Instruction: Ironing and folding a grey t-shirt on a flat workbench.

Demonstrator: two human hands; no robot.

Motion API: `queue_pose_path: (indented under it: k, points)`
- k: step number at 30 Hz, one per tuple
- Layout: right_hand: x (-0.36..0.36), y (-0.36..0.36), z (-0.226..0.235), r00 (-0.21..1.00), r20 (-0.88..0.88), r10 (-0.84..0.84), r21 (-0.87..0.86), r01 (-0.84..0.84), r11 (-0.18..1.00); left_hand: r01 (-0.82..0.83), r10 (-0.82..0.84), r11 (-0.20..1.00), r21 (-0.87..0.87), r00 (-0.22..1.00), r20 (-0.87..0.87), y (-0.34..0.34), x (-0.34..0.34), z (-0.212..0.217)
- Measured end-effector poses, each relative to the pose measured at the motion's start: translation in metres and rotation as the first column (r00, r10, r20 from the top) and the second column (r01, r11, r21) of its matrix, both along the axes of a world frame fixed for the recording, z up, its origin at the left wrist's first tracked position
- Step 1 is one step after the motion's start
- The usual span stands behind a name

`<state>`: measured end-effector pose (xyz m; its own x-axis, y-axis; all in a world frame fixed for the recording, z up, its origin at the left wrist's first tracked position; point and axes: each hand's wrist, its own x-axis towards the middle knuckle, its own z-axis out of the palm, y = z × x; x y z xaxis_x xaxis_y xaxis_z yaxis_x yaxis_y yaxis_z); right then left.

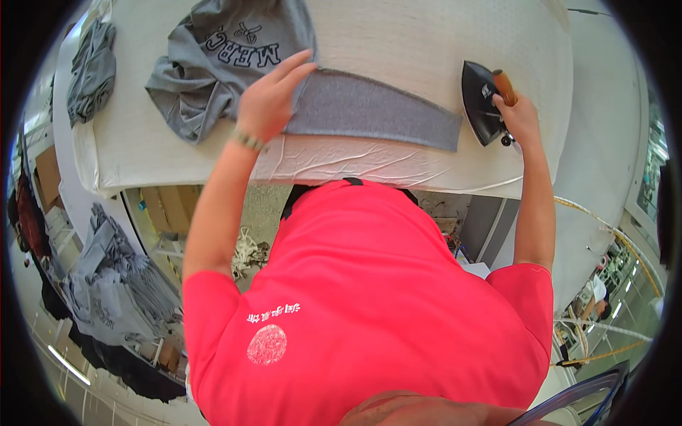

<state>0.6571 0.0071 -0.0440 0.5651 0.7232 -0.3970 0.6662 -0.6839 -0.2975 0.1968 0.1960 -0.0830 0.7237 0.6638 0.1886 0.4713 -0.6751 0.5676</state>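
Observation:
A grey sweatshirt with dark outlined lettering lies on the white padded ironing table. Its body is bunched toward the left, while one sleeve stretches flat to the right along the near edge. My left hand is open over the top of that sleeve, its fingers extended and apart; whether it presses on the cloth I cannot tell. Right of the sleeve's end, my right hand is closed round the orange-brown handle of a black iron. The iron is a little apart from the cloth.
Another folded grey garment lies at the table's far left. Below on the left hangs a pile of grey garments. A yellowish hose runs off to the right. Cartons and white cords are under the table.

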Motion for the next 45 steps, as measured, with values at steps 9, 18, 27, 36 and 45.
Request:
queue_pose_path:
  k: [9, 18, 27, 36, 45]
  points:
    - [-0.115, 0.059, 0.001, 0.737, 0.158, 0.657, 0.07, -0.672, 0.737, 0.273, -0.262, 0.961, -0.028, 0.881, -0.393, 0.091, 0.027, -0.049]
    - [-0.203, 0.184, 0.017, 0.437, -0.068, 0.897, -0.065, -0.899, 0.433, 0.03, -0.064, 0.981, -0.191, 0.983, -0.17, 0.083, 0.02, -0.05]
    - [-0.189, 0.197, 0.008, 0.325, -0.227, 0.918, -0.243, -0.932, 0.27, -0.007, -0.029, 0.975, -0.224, 0.988, -0.154, 0.082, 0.015, -0.053]
    - [0.028, 0.034, -0.015, 0.966, 0.155, 0.205, -0.023, -0.204, 0.979, -0.952, 0.952, 0.305, -0.003, 0.305, -0.021, 0.004, -0.191, -0.068]
    - [-0.05, -0.013, -0.018, 0.64, 0.62, 0.454, 0.341, -0.741, 0.579, -0.384, 0.946, 0.001, -0.923, 0.299, -0.123, 0.052, -0.206, -0.076]
